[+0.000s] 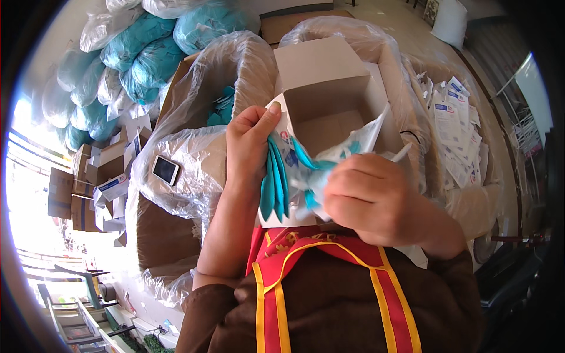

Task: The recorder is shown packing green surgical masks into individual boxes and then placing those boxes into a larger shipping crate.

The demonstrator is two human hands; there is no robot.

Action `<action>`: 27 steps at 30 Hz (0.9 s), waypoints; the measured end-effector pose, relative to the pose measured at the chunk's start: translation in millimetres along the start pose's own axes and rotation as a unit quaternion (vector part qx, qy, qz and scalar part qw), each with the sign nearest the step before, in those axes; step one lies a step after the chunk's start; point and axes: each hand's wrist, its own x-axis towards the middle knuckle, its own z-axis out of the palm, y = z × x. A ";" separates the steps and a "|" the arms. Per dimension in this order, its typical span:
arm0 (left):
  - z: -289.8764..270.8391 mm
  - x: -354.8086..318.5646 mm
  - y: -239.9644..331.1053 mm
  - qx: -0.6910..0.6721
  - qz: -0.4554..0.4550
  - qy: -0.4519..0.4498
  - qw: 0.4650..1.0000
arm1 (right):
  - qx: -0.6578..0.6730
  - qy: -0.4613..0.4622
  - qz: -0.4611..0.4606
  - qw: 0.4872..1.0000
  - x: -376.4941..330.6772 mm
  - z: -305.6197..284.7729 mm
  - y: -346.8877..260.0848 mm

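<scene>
My left hand [249, 141] is closed, thumb up, at the left edge of an open grey-white cardboard box [321, 63]. Several flat, folded teal pieces [274, 183] that look like fold-flat masks hang from its grip. My right hand [369, 197] is closed on a crumpled clear-and-white plastic wrapper [372, 133] in front of the box. More teal shows in and under this wrapper, blurred by motion. The bottom of the box is visible and bare. What lies under my right fingers is hidden.
A plastic-lined carton [247, 65] on the left holds teal pieces [222, 107]; a phone [166, 170] lies on its liner. Printed white wrappers [456, 126] fill a lined carton on the right. Stuffed bags [154, 62] and small boxes [112, 188] are piled at left.
</scene>
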 end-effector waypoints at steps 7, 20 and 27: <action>-54.7 21.8 -15.7 0.231 0.058 -0.008 0.971 | 0.015 0.067 0.087 0.994 -3.5 -38.6 7.4; 6.3 -62.1 65.1 0.295 0.239 -0.250 0.891 | 0.112 0.006 0.126 0.986 1.5 -29.5 36.8; 17.7 -64.6 54.7 0.337 0.331 -0.289 0.833 | 0.168 -0.004 0.147 0.975 -6.5 -41.6 33.1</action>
